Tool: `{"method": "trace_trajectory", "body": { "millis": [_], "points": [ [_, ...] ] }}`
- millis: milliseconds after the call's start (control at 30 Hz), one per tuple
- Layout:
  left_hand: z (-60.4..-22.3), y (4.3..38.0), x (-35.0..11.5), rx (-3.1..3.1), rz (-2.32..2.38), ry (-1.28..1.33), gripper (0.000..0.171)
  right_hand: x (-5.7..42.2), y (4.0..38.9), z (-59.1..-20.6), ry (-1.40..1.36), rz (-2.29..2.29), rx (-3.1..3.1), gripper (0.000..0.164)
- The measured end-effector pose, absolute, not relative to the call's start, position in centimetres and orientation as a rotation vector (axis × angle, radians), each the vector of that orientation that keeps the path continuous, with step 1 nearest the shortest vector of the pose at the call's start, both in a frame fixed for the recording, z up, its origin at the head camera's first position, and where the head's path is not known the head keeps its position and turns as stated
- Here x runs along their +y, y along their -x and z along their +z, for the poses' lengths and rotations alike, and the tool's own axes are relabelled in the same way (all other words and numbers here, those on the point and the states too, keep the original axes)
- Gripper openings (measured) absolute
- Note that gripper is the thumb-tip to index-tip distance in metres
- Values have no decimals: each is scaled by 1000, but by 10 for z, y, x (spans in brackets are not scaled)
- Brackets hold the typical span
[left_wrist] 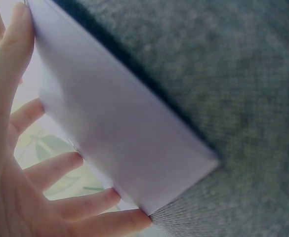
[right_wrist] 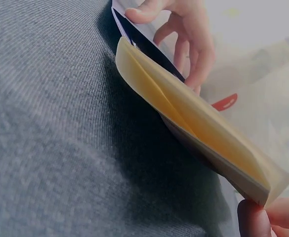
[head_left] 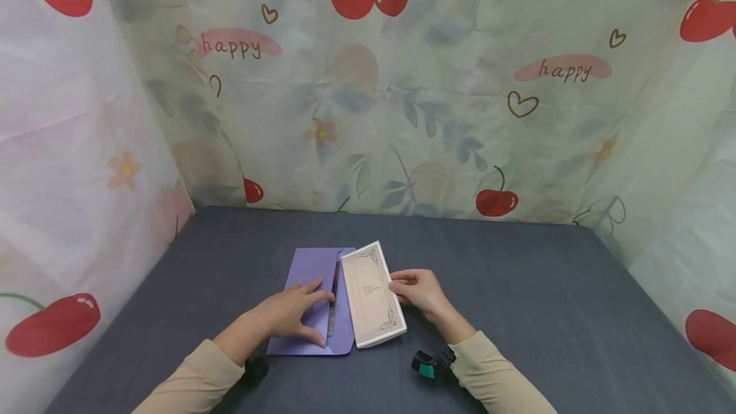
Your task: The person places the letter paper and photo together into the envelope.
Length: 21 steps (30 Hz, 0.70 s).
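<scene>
A purple envelope (head_left: 310, 260) lies on the table with a dark slit (head_left: 332, 319) along its right part. My left hand (head_left: 284, 315) rests over it, fingers spread and thumb near its front edge. In the left wrist view those spread fingers (left_wrist: 102, 200) touch the envelope's long edge. Between thumb and fingers, my right hand (head_left: 422, 292) pinches the right edge of a cream paper sleeve (head_left: 368, 308) with scrollwork in its corners. The sleeve is tilted and overlaps the envelope's right side. Seen from the right wrist, the sleeve (right_wrist: 203, 136) gapes at one end, yellowish inside.
A dark grey cloth (head_left: 506, 299) covers the table. Behind it hangs a curtain (head_left: 437, 145) printed with cherries, which also runs down both sides. A black strap with a green patch (head_left: 428, 366) is at my right wrist, another black piece (head_left: 255, 370) at my left.
</scene>
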<state>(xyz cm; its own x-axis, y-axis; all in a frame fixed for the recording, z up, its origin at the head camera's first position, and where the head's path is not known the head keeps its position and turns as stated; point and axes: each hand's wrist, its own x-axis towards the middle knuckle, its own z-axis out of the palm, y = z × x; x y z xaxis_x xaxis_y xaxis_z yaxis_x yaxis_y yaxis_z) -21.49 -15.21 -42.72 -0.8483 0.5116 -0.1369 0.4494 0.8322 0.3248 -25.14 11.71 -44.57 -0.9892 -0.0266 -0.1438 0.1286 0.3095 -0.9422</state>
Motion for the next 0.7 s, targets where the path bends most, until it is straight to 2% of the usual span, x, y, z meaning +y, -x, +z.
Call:
{"method": "trace_trajectory", "body": {
  "millis": [700],
  "points": [
    [-427, 215, -152, 2801, 416, -760, 73, 108, 256, -448, -83, -1732, 2460, 24]
  ]
}}
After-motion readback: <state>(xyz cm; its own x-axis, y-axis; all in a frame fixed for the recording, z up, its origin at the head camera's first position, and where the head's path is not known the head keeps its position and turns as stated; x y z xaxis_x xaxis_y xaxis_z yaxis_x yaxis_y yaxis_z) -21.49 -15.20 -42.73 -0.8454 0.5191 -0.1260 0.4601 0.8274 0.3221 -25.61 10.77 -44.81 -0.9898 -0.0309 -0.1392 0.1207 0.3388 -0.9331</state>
